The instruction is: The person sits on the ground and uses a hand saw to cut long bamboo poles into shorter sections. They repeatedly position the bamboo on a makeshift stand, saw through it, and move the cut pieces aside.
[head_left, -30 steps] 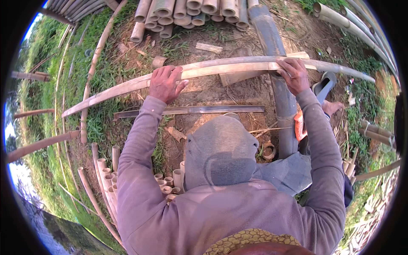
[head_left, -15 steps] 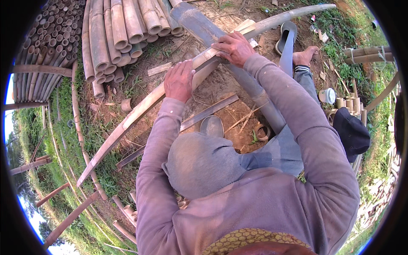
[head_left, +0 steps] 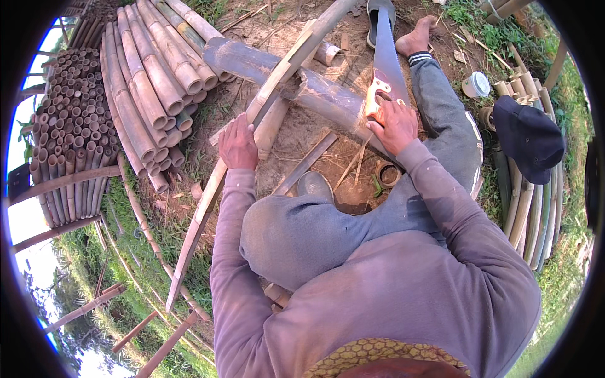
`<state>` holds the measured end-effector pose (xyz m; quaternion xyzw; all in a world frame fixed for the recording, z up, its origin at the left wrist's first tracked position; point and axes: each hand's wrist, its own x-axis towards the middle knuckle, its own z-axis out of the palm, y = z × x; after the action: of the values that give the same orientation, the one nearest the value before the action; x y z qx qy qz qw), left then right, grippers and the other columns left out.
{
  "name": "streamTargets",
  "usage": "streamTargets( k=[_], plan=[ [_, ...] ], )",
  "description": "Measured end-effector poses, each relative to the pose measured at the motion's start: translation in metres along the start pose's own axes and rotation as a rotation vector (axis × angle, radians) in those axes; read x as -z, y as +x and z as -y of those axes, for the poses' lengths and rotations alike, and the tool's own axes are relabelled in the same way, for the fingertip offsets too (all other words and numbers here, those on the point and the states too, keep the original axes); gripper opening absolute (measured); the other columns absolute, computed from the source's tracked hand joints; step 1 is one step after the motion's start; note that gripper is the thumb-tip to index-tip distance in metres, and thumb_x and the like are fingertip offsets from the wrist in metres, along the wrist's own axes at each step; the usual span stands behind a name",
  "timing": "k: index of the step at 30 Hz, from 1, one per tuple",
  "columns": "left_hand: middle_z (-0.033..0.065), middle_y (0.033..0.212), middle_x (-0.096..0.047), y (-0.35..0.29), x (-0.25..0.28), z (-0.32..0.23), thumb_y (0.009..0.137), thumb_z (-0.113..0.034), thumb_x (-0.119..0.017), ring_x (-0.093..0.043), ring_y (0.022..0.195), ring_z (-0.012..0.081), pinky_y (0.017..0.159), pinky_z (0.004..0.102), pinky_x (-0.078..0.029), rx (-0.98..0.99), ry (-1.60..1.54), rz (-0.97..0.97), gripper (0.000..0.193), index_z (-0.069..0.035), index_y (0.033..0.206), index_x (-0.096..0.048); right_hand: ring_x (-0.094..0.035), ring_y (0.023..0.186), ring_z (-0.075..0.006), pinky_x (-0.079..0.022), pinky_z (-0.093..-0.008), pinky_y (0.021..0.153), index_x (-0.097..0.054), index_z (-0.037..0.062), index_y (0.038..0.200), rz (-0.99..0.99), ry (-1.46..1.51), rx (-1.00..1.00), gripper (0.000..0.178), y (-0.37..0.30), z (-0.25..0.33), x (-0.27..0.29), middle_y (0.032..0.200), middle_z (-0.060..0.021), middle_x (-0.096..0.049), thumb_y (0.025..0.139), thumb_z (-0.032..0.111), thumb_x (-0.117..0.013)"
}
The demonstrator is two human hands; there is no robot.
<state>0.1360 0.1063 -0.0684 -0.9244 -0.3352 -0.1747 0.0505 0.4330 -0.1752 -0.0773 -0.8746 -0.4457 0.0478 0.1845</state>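
A long split bamboo strip [head_left: 203, 211] lies slantwise across a thick grey bamboo pole [head_left: 324, 96]. My left hand [head_left: 238, 143] is wrapped round the strip, left of where the two cross. To the right, my right hand [head_left: 398, 125] is closed on the wooden handle of a handsaw [head_left: 389, 66]. The saw's blade points away from me, beside the bare foot, and its handle rests by the grey pole. Part of the handle is hidden under my fingers.
Long bamboo poles [head_left: 151, 69] lie stacked at the far left, beside a pile of cut ends [head_left: 75, 120]. On the right are a white cup [head_left: 476, 84], a dark cap [head_left: 528, 138] and more bamboo poles [head_left: 535, 214]. A narrow slat [head_left: 307, 162] lies before my knee.
My right hand has left the bamboo strip and moved right and nearer to me, onto the saw handle. My left hand still holds the strip. The whole view has shifted.
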Motion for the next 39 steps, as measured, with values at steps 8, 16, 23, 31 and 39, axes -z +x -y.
streamTargets(
  k=[8,16,23,31,39],
  plan=[
    [0.0128,0.125,-0.074,0.008,0.009,-0.009,0.102,-0.027,-0.065,-0.073,0.107,0.0353,0.09,0.0466,-0.058,0.117,-0.041,0.078,0.04,-0.014,0.14,-0.062,-0.066,0.086,-0.0178,-0.053,-0.0339,0.077,-0.056,0.0039,0.117,-0.46,0.76,-0.337,0.032,-0.022,-0.032,0.036,0.094,-0.0082,-0.067,0.093,0.011,-0.075],
    [0.0131,0.125,-0.074,0.006,0.008,-0.006,0.103,-0.029,-0.065,-0.073,0.105,0.0364,0.086,0.046,-0.06,0.172,-0.04,0.126,0.04,-0.018,0.141,-0.062,-0.062,0.08,-0.0114,-0.052,-0.0285,0.073,-0.06,-0.0002,0.116,-0.372,0.714,-0.045,0.025,-0.129,-0.062,0.13,0.096,-0.005,-0.068,0.096,0.005,-0.074],
    [0.0115,0.128,-0.073,0.007,0.008,-0.006,0.104,-0.03,-0.064,-0.073,0.107,0.0368,0.087,0.0457,-0.06,0.163,-0.025,0.125,0.04,-0.019,0.142,-0.062,-0.066,0.071,-0.028,-0.052,-0.0384,0.066,-0.062,-0.0031,0.11,-0.181,0.711,0.107,0.032,-0.159,-0.069,0.115,0.091,-0.0154,-0.067,0.086,0.005,-0.082],
    [0.0134,0.129,-0.072,0.008,0.01,-0.006,0.104,-0.031,-0.063,-0.072,0.109,0.0381,0.091,0.0474,-0.058,0.209,-0.017,0.178,0.041,-0.02,0.144,-0.061,-0.066,0.071,-0.0289,-0.052,-0.0391,0.066,-0.063,-0.0027,0.108,-0.197,0.727,0.117,0.031,-0.154,-0.075,0.109,0.09,-0.0151,-0.067,0.086,0.006,-0.082],
    [0.0128,0.129,-0.072,0.007,0.005,-0.003,0.104,-0.03,-0.063,-0.072,0.108,0.0375,0.09,0.0474,-0.058,0.171,-0.028,0.127,0.041,-0.019,0.143,-0.062,-0.067,0.071,-0.0273,-0.053,-0.0382,0.065,-0.064,-0.0016,0.108,-0.169,0.741,0.11,0.032,-0.146,-0.078,0.103,0.09,-0.0142,-0.068,0.084,0.007,-0.084]
  ],
)
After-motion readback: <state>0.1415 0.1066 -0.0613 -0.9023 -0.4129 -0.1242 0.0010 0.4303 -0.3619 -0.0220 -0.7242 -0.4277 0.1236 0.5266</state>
